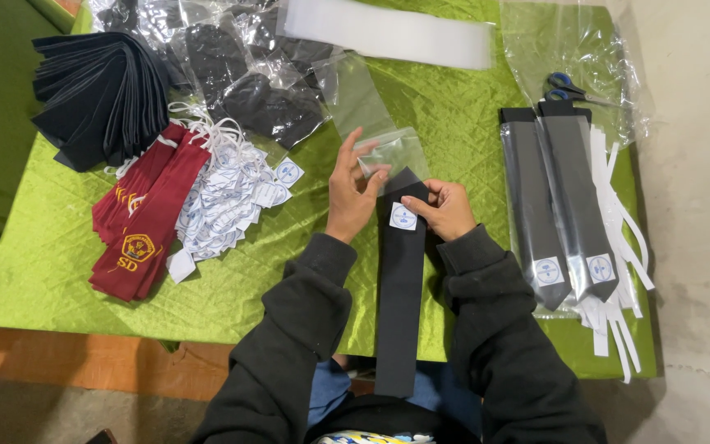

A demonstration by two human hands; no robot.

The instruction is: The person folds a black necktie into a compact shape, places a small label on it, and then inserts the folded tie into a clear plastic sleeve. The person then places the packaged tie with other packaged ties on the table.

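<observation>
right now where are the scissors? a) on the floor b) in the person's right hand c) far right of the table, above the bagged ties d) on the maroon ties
c: the scissors lie on clear plastic at the far right of the table, just above the bagged ties.

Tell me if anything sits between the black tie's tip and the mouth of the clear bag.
Nothing visible does. The right hand pinches the black tie near its tip, which sits right at the mouth of the clear plastic bag that the left hand holds open. Only the fingers of both hands are there.
</observation>
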